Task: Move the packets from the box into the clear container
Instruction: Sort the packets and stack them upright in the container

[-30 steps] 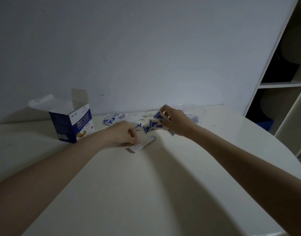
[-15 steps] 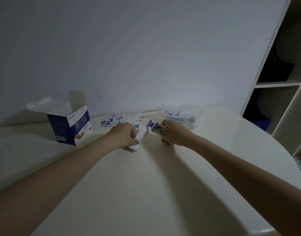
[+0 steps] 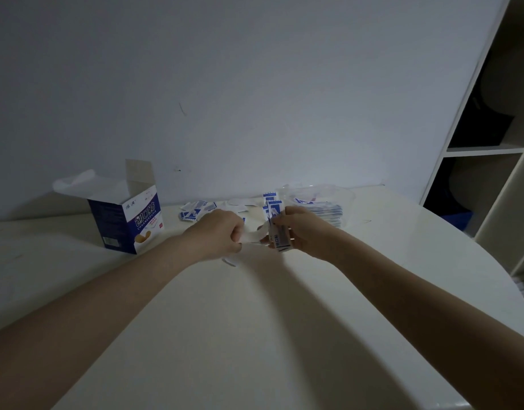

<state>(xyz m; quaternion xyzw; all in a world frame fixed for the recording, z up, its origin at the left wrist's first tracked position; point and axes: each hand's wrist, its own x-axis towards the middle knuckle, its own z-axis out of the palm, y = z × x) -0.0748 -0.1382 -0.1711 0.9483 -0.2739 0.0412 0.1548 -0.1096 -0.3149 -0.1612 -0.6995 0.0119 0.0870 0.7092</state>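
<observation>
Packets (image 3: 275, 223) stand on edge in a small stack clamped in the right hand (image 3: 302, 232), its grip closed around their blue-and-white faces just in front of the clear container (image 3: 348, 199). That container sits near the back of the pale worktop (image 3: 254, 335), and more packets already lie stacked inside it. The left hand (image 3: 216, 235) is curled shut beside the right one, its grip pinched on a white strip of paper (image 3: 256, 233) that bends across toward the held stack. Loose packets (image 3: 197, 210) are scattered flat on the worktop behind both hands, between the container and the box (image 3: 130, 223). Blue and white, the box stands upright to the left with its top flaps open, well apart from the hands. A white shelf unit (image 3: 491, 149) stands at the right edge.
</observation>
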